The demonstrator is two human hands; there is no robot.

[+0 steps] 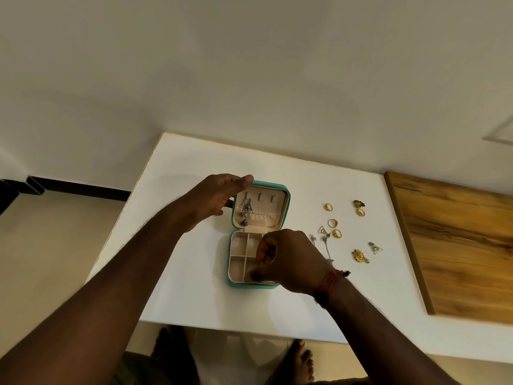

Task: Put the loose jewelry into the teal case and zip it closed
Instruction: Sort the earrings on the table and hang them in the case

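The teal case (286,202) lies open on the white table (194,301), its lid tipped back, its cream base split into small compartments. Silver earrings (245,211) hang inside the lid. My left hand (215,200) grips the lid's left edge and top corner. My right hand (286,259) hovers over the right side of the base, fingers pinched together at the front compartments; what they pinch is hidden. Loose jewelry lies right of the case: gold rings (332,223), gold flower pieces (359,255), triangle earrings (375,248) and silver drop earrings (325,241).
A wooden panel (458,245) lies along the table's right side. The wall runs behind the table's far edge. My bare feet (301,359) show on the floor below the near edge.
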